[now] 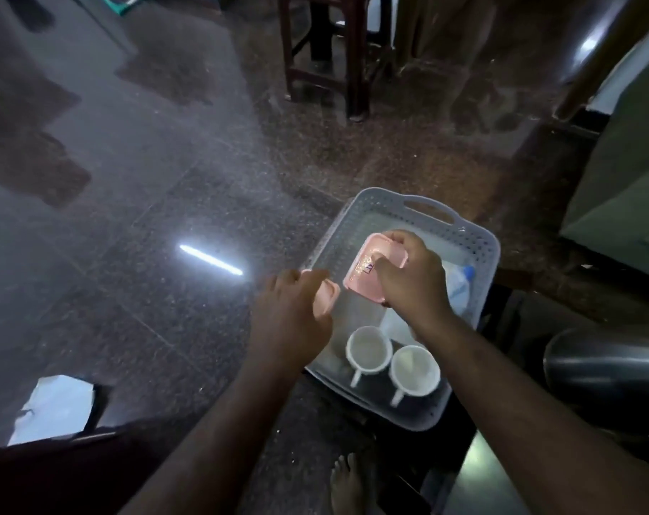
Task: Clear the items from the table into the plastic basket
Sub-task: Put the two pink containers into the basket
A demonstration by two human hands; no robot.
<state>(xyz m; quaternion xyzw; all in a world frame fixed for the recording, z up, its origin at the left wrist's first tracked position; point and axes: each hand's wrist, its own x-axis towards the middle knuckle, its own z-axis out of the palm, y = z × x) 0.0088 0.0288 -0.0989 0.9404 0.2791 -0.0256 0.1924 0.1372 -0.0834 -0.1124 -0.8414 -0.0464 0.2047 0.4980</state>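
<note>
A pale grey perforated plastic basket [375, 208] sits low at the right, seen through or beside the glossy dark table top [129, 224]. My right hand [412, 288] grips a pink lidded container [367, 271] over the basket's middle. My left hand [289, 314] holds a second, smaller pink container [326, 297] at the basket's left rim. Inside the basket stand two white cups [367, 351] [414, 369] at the near end, and a clear plastic bottle with a blue cap [460, 284] lies at the right side.
A dark wooden stool [326, 57] stands on the floor beyond. A shiny metal vessel [609, 369] sits at the right. A white paper [55, 407] lies at the table's near left. My bare foot [347, 485] shows below the basket.
</note>
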